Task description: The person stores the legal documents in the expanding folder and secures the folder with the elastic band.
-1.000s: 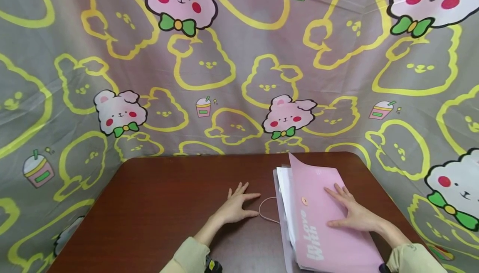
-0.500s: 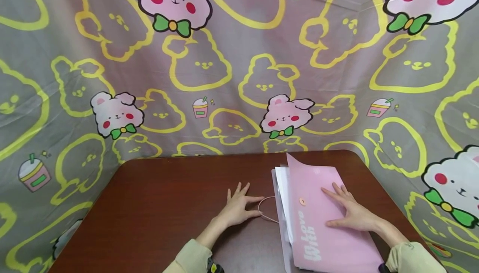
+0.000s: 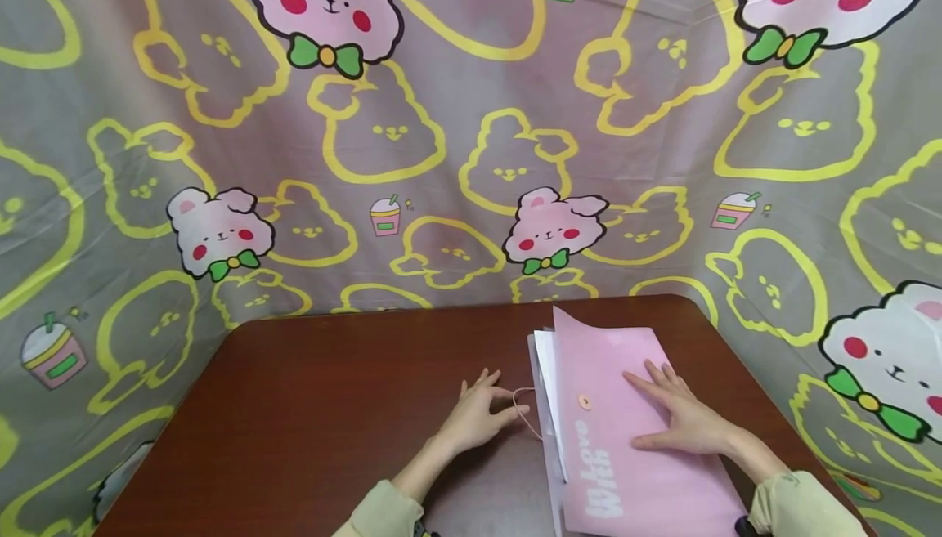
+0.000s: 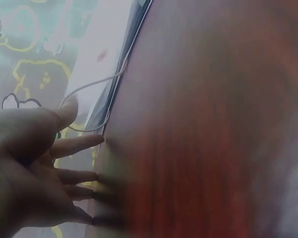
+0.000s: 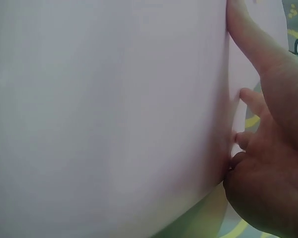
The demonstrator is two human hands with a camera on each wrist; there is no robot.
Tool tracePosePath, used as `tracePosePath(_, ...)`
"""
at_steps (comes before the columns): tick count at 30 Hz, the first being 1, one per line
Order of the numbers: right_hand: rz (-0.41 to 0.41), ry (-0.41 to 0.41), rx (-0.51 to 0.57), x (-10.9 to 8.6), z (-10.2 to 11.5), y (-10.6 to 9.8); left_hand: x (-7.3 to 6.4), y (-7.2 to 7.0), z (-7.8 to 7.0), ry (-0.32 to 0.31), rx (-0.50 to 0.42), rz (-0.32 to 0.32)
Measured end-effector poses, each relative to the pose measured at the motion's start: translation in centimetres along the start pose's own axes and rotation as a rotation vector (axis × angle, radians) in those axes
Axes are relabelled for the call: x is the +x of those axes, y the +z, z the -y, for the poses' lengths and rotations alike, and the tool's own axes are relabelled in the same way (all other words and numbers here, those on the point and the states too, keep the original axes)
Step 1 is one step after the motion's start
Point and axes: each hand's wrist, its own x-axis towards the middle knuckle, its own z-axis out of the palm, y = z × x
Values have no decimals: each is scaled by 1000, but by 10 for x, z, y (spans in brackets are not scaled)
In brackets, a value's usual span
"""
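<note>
A pink document folder (image 3: pixel 618 390) with white lettering lies on the right part of the table, its flap corner lifted at the far left. White papers (image 3: pixel 552 406) show along its left side. My right hand (image 3: pixel 684 418) rests on the pink cover with fingers spread; the right wrist view has its fingertips on the cover. From the folder's left edge a thin cord loop (image 4: pixel 92 83) sticks out. My left hand (image 3: pixel 474 414) is at this loop, thumb and index finger apart, the thumb overlapping the cord in the left wrist view. A round button (image 3: pixel 585 401) sits on the cover.
The dark brown wooden table (image 3: pixel 331 406) has rounded far corners. A patterned cloth (image 3: pixel 441 153) with cartoon rabbits hangs behind it and along both sides.
My left hand has moved right, and its thumb and index finger have reached the cord loop. The right hand stays on the folder. The head view has shifted slightly.
</note>
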Motion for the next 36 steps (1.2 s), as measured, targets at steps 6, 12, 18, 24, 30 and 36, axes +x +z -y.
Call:
tracePosePath(6,20,23,-56,2,4,1,-3,-6,-18,119,-37,-68)
tracePosePath(12,31,44,-81,3,7,0,11,8,8,373,91,-90)
tracePosePath(18,24,38,-98,2,6,1,8,-1,-8,332,79,-15)
tracePosePath(24,-29,-32,-123,1,-3,1,6,-7,-40,207,87,3)
tracePosePath(30,4,16,-120,3,1,-2,14,4,-39,275,85,-29)
tracePosePath(36,22,52,-127,3,8,-3,21,12,-52,226,114,-5)
